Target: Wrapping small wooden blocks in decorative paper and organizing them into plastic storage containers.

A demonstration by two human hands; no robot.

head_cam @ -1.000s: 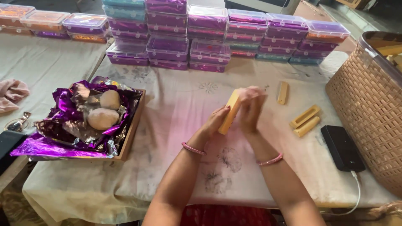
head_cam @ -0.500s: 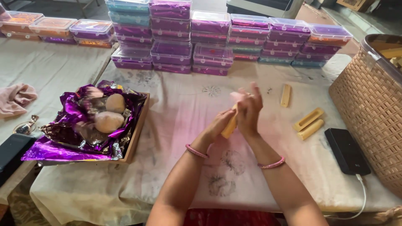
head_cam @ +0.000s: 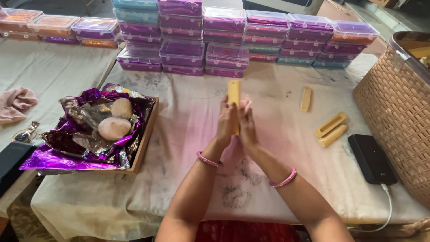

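Hands have come together since a second ago: I see my left hand (head_cam: 226, 120) and right hand (head_cam: 246, 123) clasped around a tan bar (head_cam: 234, 93), now upright, its smooth top pointing to twelve o'clock above the table (head_cam: 188, 134).

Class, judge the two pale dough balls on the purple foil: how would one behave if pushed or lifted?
Each dough ball looks rounded, so it may roll a little, though the crinkled purple foil would probably check it. The smooth, slightly flattened shape suggests it is soft and dents easily.
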